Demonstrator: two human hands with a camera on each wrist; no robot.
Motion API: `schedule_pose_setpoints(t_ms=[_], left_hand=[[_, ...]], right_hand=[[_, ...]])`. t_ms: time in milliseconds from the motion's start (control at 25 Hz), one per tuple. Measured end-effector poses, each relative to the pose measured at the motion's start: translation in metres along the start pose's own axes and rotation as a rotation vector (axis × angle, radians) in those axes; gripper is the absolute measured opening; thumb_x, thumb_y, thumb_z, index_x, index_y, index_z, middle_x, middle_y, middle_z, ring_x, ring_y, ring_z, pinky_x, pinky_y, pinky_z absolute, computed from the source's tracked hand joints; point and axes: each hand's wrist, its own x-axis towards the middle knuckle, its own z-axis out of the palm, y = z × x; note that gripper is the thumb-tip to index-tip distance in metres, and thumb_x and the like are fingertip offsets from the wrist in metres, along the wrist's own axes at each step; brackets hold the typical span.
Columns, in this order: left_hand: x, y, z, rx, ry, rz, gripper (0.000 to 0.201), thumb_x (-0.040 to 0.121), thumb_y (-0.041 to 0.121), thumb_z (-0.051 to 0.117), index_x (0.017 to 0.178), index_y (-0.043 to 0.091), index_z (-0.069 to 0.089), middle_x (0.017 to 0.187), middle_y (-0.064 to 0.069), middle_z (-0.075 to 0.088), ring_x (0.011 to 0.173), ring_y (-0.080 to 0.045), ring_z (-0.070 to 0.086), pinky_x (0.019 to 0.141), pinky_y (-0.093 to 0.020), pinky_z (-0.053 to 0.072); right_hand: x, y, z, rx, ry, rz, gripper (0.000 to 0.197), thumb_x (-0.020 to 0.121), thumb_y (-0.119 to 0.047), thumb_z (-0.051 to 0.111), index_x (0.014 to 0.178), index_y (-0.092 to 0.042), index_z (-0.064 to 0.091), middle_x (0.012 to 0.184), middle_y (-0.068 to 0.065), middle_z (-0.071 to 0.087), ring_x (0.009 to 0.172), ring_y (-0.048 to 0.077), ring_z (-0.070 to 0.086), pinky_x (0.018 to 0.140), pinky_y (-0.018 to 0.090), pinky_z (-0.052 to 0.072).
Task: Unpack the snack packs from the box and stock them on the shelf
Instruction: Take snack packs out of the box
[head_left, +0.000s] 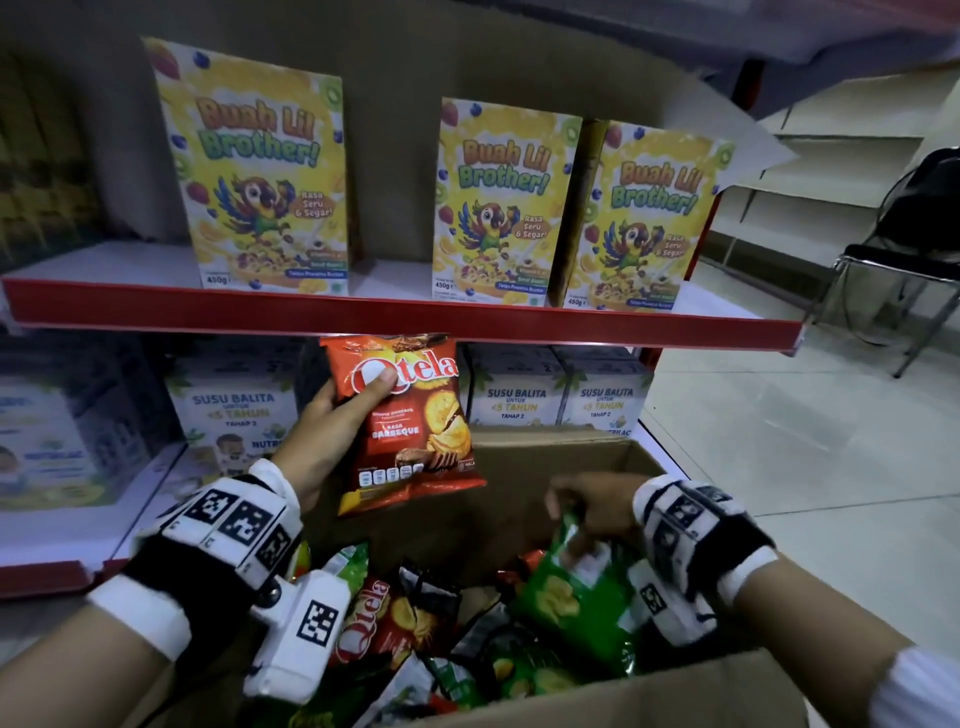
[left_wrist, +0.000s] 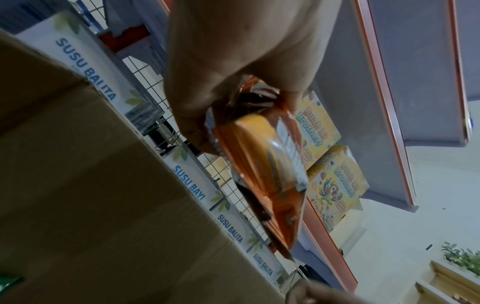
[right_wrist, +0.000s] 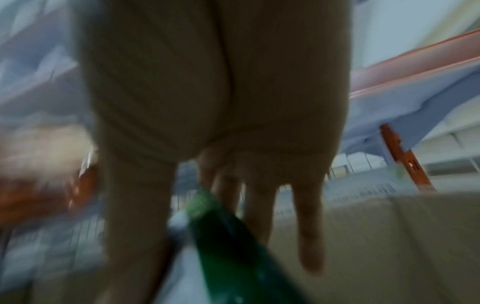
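Pack held left: our left hand (head_left: 332, 415) grips a red Qtela barbecue pack (head_left: 410, 421), thumb on its logo.
Axis: upright, top edge just under the red shelf lip (head_left: 405, 317).
Right grip: our right hand (head_left: 587, 504) pinches a green pack (head_left: 576, 603) over the box (head_left: 561, 457).

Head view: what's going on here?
A person is unpacking snacks. The left hand grips a red Qtela pack raised in front of the lower shelf. The right hand pinches the top of a green pack just above the cardboard box, which holds more packs.
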Motion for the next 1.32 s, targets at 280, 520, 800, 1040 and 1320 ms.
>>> schedule_pose_setpoints(t_ms=[280, 520, 800, 1040, 1320], left_hand=[[-0.001, 0.006, 0.0, -0.044, 0.033, -0.024, 0.053, 0.083, 0.042, 0.066, 0.13, 0.028, 0.047, 0.102, -0.007, 0.071, 0.08, -0.023, 0.071, 0.06, -0.03, 0.054], [-0.013, 0.02, 0.018, -0.333, -0.217, -0.048, 0.066, 0.078, 0.065, 0.051, 0.127, 0.021, 0.057, 0.117, -0.01, 0.069, 0.105, -0.028, 0.068, 0.077, -0.041, 0.058], [-0.007, 0.019, 0.005, -0.349, -0.127, 0.06, 0.072, 0.07, 0.043, 0.07, 0.135, 0.017, 0.05, 0.123, -0.012, 0.066, 0.109, -0.027, 0.065, 0.084, -0.04, 0.055], [-0.008, 0.017, 0.009, -0.267, -0.156, 0.123, 0.069, 0.071, 0.037, 0.07, 0.135, 0.02, 0.049, 0.12, -0.008, 0.068, 0.107, -0.026, 0.067, 0.083, -0.04, 0.054], [-0.004, 0.01, -0.003, -0.125, -0.1, 0.171, 0.084, 0.049, 0.028, 0.086, 0.124, 0.025, 0.051, 0.111, -0.004, 0.072, 0.093, -0.02, 0.072, 0.066, -0.03, 0.058]], right_hand=[[-0.067, -0.072, -0.087, 0.518, 0.867, -0.226, 0.036, 0.078, -0.019, 0.074, 0.113, -0.024, 0.066, 0.099, -0.004, 0.066, 0.075, -0.001, 0.065, 0.065, 0.012, 0.054], [-0.045, -0.134, -0.018, -0.066, 1.054, -0.644, 0.044, 0.082, -0.019, 0.071, 0.125, -0.018, 0.061, 0.136, 0.017, 0.049, 0.129, 0.031, 0.045, 0.106, 0.04, 0.042], [-0.039, -0.146, -0.003, 0.196, 0.937, -0.64, 0.043, 0.094, -0.041, 0.045, 0.134, -0.025, 0.047, 0.137, -0.017, 0.044, 0.135, 0.003, 0.032, 0.111, 0.039, 0.033], [-0.035, -0.13, -0.04, 0.608, 0.819, -0.226, 0.083, 0.071, -0.062, 0.06, 0.141, -0.021, 0.042, 0.128, -0.003, 0.058, 0.12, 0.014, 0.053, 0.104, 0.04, 0.043], [-0.011, -0.112, -0.027, 0.755, 0.487, -0.268, 0.053, 0.082, -0.037, 0.068, 0.127, -0.011, 0.054, 0.115, 0.003, 0.067, 0.103, 0.019, 0.065, 0.095, 0.04, 0.051]])
